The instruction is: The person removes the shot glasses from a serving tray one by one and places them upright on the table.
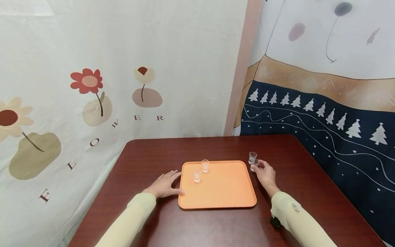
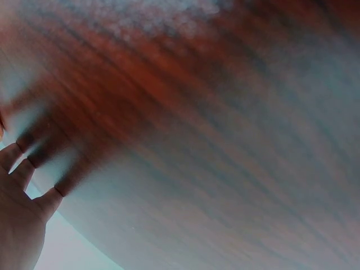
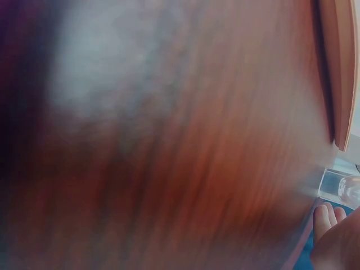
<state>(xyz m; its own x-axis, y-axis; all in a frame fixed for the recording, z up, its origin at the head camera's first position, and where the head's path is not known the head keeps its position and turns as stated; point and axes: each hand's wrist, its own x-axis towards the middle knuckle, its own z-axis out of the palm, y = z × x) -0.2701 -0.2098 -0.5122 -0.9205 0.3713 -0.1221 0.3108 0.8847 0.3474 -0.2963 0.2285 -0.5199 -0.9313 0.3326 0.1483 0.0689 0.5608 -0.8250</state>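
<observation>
An orange tray (image 1: 222,192) lies on the dark red-brown table. Two small clear shot glasses, one (image 1: 197,176) nearer and one (image 1: 205,166) farther back, stand on its left part. My left hand (image 1: 164,185) rests at the tray's left edge with fingers spread and the thumb over the rim. Just right of the tray, my right hand (image 1: 266,173) pinches a clear shot glass (image 1: 254,166) between thumb and fingers. Another shot glass (image 1: 252,156) stands right behind the held one, overlapping it in the head view. In the right wrist view, a glass (image 3: 336,187) shows beside the fingertips.
The wooden table (image 1: 203,226) reaches back to a pale hanging cloth (image 1: 191,68) with printed flowers and letters. A dark blue cloth (image 1: 308,116) with white trees hangs along the right side. Something small and black (image 1: 275,223) is at the right sleeve's underside.
</observation>
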